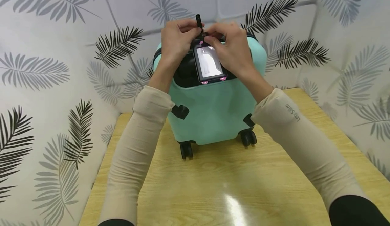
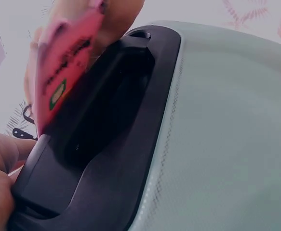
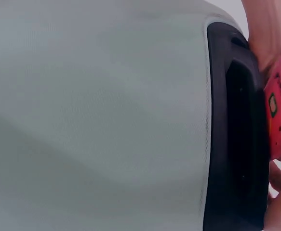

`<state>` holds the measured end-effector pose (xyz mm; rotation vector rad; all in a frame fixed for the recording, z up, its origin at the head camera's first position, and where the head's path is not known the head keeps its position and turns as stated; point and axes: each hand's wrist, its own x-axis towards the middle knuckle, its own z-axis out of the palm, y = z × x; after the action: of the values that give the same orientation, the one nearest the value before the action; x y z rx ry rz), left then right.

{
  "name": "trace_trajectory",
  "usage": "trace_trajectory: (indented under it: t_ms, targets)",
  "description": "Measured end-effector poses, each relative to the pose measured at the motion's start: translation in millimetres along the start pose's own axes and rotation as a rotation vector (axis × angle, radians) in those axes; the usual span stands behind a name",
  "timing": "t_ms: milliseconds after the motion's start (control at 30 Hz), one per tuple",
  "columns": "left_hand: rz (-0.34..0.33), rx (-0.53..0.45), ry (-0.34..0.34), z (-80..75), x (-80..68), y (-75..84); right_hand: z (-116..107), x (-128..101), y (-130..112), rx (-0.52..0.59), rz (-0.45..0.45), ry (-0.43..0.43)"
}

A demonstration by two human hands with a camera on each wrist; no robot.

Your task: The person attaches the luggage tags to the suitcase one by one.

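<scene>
A mint-green suitcase (image 1: 213, 111) stands on the wooden table (image 1: 219, 185), wheels toward me. A luggage tag (image 1: 209, 63) with a clear window and pink corners hangs over the suitcase's black handle recess (image 1: 184, 73). My left hand (image 1: 193, 29) pinches the tag's black strap (image 1: 198, 20), whose end sticks up. Just right of it, my right hand (image 1: 215, 38) pinches the strap where it meets the tag. The tag's pink back (image 2: 63, 72) shows in the left wrist view above the black handle frame (image 2: 106, 130). It also appears as the pink tag (image 3: 280, 110) beside the frame (image 3: 232, 134) in the right wrist view.
Leaf-patterned white walls (image 1: 45, 84) close in the table on the left, back and right. Black caster wheels (image 1: 186, 150) and side feet (image 1: 180, 112) jut from the suitcase. Bare tabletop lies between the suitcase and me.
</scene>
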<state>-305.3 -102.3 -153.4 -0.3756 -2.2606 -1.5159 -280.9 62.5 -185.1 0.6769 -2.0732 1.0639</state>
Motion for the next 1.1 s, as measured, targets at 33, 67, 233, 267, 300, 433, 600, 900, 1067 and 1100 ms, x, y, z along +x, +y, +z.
trace_trajectory:
  t_ms: [33, 67, 233, 267, 300, 433, 600, 900, 1067, 1100]
  targets:
    - [0.004, -0.004, 0.002, 0.2, -0.1, -0.3, -0.3, 0.7, 0.2, -0.003, 0.011, -0.01]
    - [0.005, -0.006, 0.001, 0.1, -0.1, -0.6, -0.8, 1.5, 0.5, -0.005, 0.021, -0.018]
    - [0.061, 0.067, 0.019, -0.8, -1.7, -1.9, -0.1, 6.8, -0.8, 0.023, 0.049, -0.009]
    - [0.067, 0.093, 0.028, -0.7, -2.2, -2.1, 0.0, 7.4, -1.3, 0.032, 0.06, -0.001]
    - [0.074, 0.115, 0.036, -0.5, -2.9, -2.2, 0.4, 7.9, -1.9, 0.041, 0.073, 0.007]
    - [0.063, 0.173, 0.054, 0.7, -5.1, -1.3, 1.6, 9.3, -3.5, 0.095, 0.127, 0.046]
    - [0.058, 0.226, 0.065, 0.9, -6.1, 0.8, 3.8, 12.8, -3.4, 0.186, 0.163, 0.091]
    - [0.082, 0.267, 0.067, 1.8, -6.2, 1.0, 4.7, 17.1, 1.1, 0.262, 0.151, 0.092]
    - [0.078, 0.282, 0.066, 1.8, -7.0, 0.9, 5.3, 16.6, 0.8, 0.256, 0.159, 0.082]
    - [0.081, 0.289, 0.069, 1.6, -6.9, 0.9, 5.4, 16.6, 0.5, 0.253, 0.16, 0.08]
